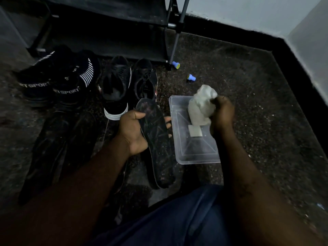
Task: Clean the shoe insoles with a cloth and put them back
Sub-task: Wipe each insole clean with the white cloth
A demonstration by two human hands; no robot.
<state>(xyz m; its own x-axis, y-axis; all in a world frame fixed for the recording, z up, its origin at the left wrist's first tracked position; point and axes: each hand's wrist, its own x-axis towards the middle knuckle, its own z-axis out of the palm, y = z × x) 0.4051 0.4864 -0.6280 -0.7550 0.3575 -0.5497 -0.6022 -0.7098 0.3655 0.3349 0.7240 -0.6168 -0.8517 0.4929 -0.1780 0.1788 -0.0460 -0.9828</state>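
A dim corner of a room: dark speckled floor (252, 89) edged by a black skirting under a pale wall (248, 9), with a black shoe rack (124, 15) standing at the far edge.

The left grip (133, 132) is curled round the middle of a black insole (156, 139), thumb over its upper face and fingertips showing past its right edge. The insole's toe end points toward the rack, close to a pair of black sneakers (117, 87).

The right grip (221, 114) is clenched on a bunched white cloth (200, 107), held above a clear plastic tub (177, 139) that sits on the floor just right of the insole. A small white block (195, 130) lies inside the tub.

Toward the left edge of the floor are black knit shoes marked SPORT (58, 80), and nearer the person two dark loose insoles (53, 150) lie side by side. Two small blue caps (191, 77) lie near the rack's leg. A blue trouser leg (177, 219) fills the near edge.
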